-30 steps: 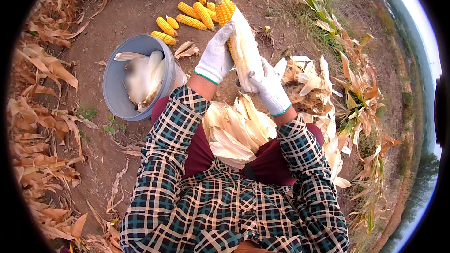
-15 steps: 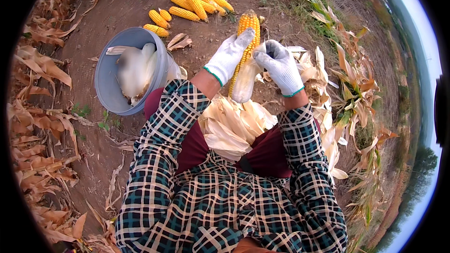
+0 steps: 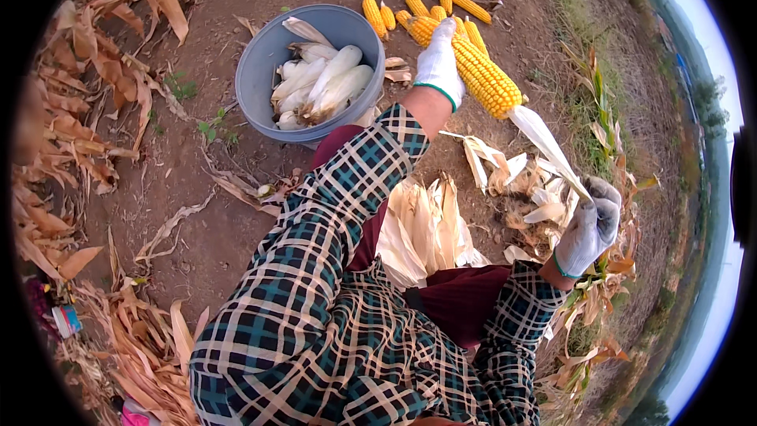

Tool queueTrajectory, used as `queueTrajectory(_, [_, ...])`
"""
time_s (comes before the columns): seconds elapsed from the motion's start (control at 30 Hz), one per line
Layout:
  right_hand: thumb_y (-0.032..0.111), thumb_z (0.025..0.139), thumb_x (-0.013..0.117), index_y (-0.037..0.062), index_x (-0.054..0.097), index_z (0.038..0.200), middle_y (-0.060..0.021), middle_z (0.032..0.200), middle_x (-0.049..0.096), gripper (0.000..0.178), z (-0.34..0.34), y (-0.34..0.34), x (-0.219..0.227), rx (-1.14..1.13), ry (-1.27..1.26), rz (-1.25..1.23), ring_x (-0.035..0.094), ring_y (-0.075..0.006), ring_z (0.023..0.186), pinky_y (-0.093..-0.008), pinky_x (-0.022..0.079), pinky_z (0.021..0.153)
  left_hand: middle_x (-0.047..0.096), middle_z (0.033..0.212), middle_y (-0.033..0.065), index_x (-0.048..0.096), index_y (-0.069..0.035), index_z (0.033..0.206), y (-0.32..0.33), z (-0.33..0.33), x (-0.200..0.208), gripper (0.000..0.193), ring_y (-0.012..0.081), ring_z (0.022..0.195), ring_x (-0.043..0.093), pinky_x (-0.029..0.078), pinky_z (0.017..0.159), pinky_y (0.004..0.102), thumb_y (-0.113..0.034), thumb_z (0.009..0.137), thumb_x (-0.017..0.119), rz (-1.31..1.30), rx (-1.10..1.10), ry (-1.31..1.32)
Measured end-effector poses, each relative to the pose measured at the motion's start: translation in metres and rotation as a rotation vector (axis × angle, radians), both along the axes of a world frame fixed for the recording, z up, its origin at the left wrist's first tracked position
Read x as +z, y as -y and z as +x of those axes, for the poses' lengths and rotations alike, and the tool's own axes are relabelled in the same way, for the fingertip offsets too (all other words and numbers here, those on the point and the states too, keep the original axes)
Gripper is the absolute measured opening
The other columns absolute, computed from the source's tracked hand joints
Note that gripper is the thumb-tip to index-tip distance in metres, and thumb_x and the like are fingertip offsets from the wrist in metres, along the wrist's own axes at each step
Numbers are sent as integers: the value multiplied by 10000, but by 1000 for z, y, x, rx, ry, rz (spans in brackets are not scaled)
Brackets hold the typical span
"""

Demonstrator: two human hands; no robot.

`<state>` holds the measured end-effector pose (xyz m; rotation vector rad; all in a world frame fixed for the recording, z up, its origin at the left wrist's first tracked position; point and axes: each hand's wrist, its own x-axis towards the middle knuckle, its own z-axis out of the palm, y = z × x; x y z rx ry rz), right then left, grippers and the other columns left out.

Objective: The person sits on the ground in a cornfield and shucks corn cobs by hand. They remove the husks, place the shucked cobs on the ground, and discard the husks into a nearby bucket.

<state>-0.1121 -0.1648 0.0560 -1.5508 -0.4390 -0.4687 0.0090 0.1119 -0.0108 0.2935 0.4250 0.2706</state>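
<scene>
Yellow kernels show along a corn cob (image 3: 489,83) that my left hand (image 3: 440,63), in a white glove, grips around its far part. From the cob's near end a pale strip of husk (image 3: 544,140) stretches down to the right. My right hand (image 3: 590,225), gloved too with greyed fingers, is closed in a fist on the strip's other end. The strip still joins the cob's base. Below the hands, a heap of peeled husks (image 3: 426,225) lies between my knees.
A grey bucket (image 3: 246,102) at the left holds several cobs in pale husks (image 3: 331,83). Beyond my left hand, several bare cobs (image 3: 471,8) lie on the soil. Loose husks (image 3: 544,197) are scattered at the right, and dry corn leaves (image 3: 67,130) line the left.
My right hand has moved down and right, drawing the husk off the cob into a taut strip. The cob has tilted over. The view has turned, shifting the bucket rightward.
</scene>
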Motion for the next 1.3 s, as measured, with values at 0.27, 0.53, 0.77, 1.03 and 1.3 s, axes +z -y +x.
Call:
queueTrajectory(0.27, [412, 718, 750, 84, 259, 1402, -142, 1431, 316, 904, 22, 21, -29, 334, -196, -144, 328, -278, 1312, -431, 295, 1072, 548, 1013, 99, 451, -68, 1199, 15, -16, 14, 518, 252, 908, 581, 499, 816, 418, -435, 861, 588, -158, -187, 64])
queueTrajectory(0.53, [131, 750, 728, 21, 312, 1378, -154, 1373, 392, 762, 19, -55, -56, 74, -80, -207, 464, -261, 1197, -366, 397, 986, 557, 968, 103, 468, -66, 1133, 46, -26, 15, 477, 257, 877, 591, 508, 800, 420, -422, 849, 610, -26, -291, -76])
queueTrajectory(0.77, [394, 921, 507, 21, 524, 1151, -146, 1181, 547, 439, 4, -74, -54, 153, -122, 436, 557, -270, 1073, -419, 471, 911, 560, 897, 81, 495, -63, 1069, 60, -29, 1, 416, 230, 810, 588, 511, 747, 399, -398, 852, 614, 6, -329, -160])
queueTrajectory(1.03, [339, 948, 479, 119, 503, 903, -33, 857, 542, 226, 16, -56, -44, 251, -514, 942, 497, -108, 636, -270, 438, 588, 545, 935, 87, 462, -23, 1105, 70, -38, 3, 516, 227, 860, 587, 504, 780, 377, -405, 817, 654, 108, -354, -150])
queueTrajectory(1.3, [345, 984, 376, 118, 472, 842, 13, 688, 416, 284, 21, -45, -46, 974, -744, 1416, 346, -50, 424, -231, 309, 379, 595, 808, 100, 496, -92, 1105, 68, -42, 15, 434, 254, 616, 627, 556, 544, 392, -441, 862, 579, 131, -622, 69])
